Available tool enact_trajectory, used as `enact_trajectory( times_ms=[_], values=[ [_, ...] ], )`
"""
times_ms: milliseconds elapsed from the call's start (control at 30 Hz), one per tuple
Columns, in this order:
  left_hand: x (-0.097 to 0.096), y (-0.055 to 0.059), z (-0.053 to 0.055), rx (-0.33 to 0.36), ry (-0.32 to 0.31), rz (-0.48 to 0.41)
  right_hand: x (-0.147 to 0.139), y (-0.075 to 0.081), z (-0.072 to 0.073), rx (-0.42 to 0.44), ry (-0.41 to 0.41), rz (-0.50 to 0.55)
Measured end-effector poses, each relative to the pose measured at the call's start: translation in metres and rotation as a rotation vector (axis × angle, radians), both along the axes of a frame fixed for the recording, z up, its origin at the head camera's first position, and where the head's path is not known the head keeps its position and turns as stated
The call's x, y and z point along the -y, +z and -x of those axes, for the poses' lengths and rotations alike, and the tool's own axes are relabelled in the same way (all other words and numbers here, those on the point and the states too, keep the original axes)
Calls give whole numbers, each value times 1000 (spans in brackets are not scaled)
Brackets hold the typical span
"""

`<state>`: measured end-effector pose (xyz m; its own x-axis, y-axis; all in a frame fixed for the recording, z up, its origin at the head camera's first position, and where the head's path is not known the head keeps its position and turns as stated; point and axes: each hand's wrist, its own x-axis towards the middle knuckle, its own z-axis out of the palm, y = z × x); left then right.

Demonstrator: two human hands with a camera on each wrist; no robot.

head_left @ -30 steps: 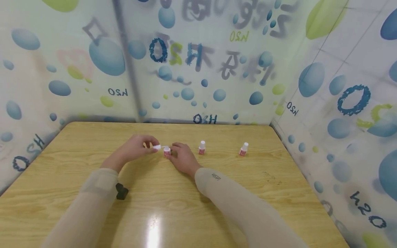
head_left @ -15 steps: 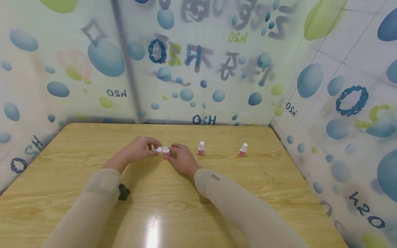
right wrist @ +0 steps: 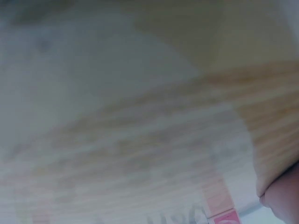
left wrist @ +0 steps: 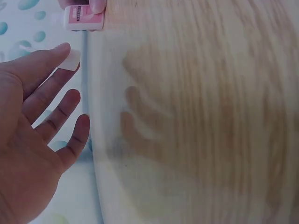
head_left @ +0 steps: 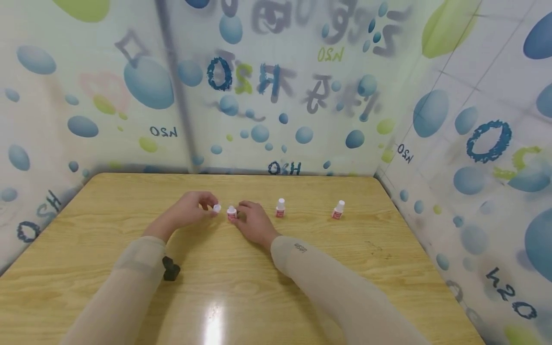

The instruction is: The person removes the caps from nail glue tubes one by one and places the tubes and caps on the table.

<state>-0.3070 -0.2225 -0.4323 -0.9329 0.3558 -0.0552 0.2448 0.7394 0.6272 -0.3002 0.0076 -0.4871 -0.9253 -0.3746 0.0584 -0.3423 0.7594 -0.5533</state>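
Note:
Between thumb and index finger, my left hand pinches a small white cap, slightly left of an uncapped bottle. The other left fingers are spread in the left wrist view, where the cap shows at the fingertips. My right hand grips that small white bottle from its right side as it stands upright on the table. Its pink label and the right fingertips show at the top of the left wrist view. In the right wrist view only part of the pink label and a fingertip appear.
Two more white bottles with red labels and caps on stand to the right, one nearer and one farther. A wooden table meets patterned curtains at its back edge. A small black object shows beside the left sleeve.
The cap, with a thin pale stem reaching over the bottle's mouth earlier, has turned and shifted left, away from the bottle. The right hand and its bottle have stayed in place.

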Motion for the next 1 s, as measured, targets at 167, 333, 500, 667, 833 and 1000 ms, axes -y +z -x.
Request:
enact_trajectory(
  times_ms=[167,333,500,667,833,1000],
  values=[
    [1,-6,2,53,27,-35,-1,1,-1,15,-13,-4],
    [2,-16,4,17,9,-62,0,1,-1,15,-3,0],
    [0,-19,6,22,1,-71,0,2,-1,11,-7,-6],
    [1,-20,7,54,-7,-56,1,2,-2,22,-11,0],
    [1,-20,7,112,4,-31,1,2,-3,30,-6,9],
    [0,-19,8,148,22,-11,-1,2,-1,16,-3,7]
  ],
)
